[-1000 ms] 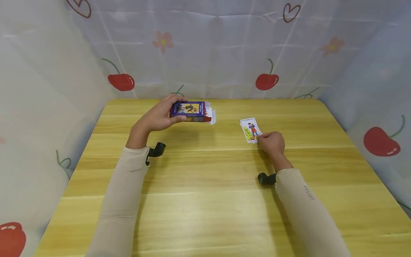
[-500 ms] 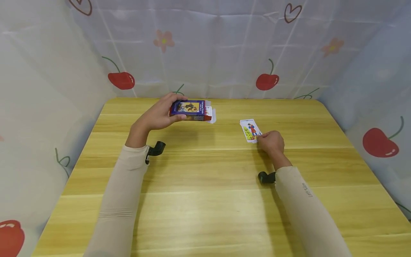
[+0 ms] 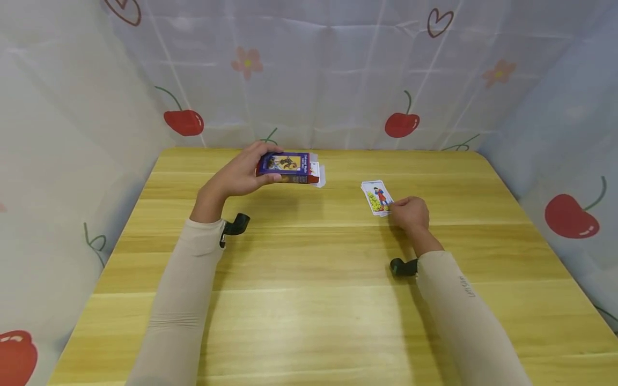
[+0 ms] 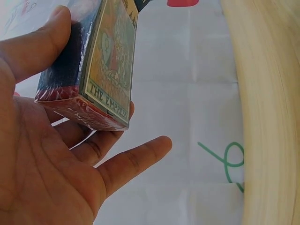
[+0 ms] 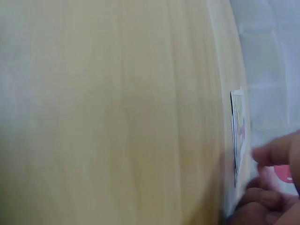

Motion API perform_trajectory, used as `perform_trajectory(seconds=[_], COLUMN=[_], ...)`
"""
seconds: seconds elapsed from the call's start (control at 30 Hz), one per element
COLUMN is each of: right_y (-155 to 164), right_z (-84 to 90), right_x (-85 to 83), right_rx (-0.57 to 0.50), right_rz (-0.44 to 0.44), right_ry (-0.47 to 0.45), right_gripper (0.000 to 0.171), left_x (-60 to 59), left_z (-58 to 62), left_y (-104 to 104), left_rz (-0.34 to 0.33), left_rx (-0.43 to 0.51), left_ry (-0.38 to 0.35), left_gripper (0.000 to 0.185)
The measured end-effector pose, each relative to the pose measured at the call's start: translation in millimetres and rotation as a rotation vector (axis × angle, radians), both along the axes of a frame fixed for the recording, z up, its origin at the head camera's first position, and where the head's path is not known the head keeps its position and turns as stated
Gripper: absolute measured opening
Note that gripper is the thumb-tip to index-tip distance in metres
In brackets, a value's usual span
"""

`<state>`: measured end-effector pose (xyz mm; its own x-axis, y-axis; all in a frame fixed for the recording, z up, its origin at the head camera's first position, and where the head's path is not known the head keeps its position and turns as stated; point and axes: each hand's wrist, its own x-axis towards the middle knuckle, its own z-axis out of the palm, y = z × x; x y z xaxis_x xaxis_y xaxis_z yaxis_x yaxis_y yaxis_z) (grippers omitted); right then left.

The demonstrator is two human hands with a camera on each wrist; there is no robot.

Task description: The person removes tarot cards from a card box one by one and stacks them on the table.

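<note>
In the head view my left hand (image 3: 246, 169) grips a tarot card box (image 3: 285, 162) from its left end, thumb along the near side and fingers over the far side. The box lies sideways above the table, its flap open to the right and a white card edge showing inside. The left wrist view shows the box's side with "The Empress" (image 4: 110, 61), and a finger stretched out free below. To the right, a small stack of tarot cards (image 3: 376, 195) lies face up. The fingertips of my right hand (image 3: 410, 213) pinch the stack's lower right corner; the curled fingers partly hide that corner.
A wooden table (image 3: 309, 300) carries everything. A white cloth (image 3: 318, 69) printed with cherries, flowers and hearts hangs along its back and sides. Small black wrist cameras (image 3: 236, 224) sit at both sleeve cuffs.
</note>
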<state>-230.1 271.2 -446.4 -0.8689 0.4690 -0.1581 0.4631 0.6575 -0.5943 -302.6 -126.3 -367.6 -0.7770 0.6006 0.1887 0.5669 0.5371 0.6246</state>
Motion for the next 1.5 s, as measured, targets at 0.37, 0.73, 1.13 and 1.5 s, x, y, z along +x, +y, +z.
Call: perform_trajectory(seconds=[0.37,0.73,1.13,1.5], right_y=[-65.6,-118.8,-132.9,-127.4], right_z=[38.3,89.2,85.2,83.0], right_x=[-12.3,-35.0,-42.3,-42.0], right_rx=[-0.371,-0.330,-0.373,-0.356], right_rz=[0.218,0.470,0.516,0.498], right_ry=[0.438,0.203,0.149,0.169], right_gripper=[0.022,0.035,0.036,0.032], left_x=[0.6,2.3,2.0,2.5], left_z=[-1.1,1.2,2.3,2.5], left_y=[-1.1,1.0,-0.5,-1.1], left_rz=[0.004,0.003,0.001,-0.001], left_rx=[0.006,0.012,0.034,0.032], left_ry=[0.006,-0.010,-0.022,-0.017], left_gripper=[0.061,0.061,0.062,0.061])
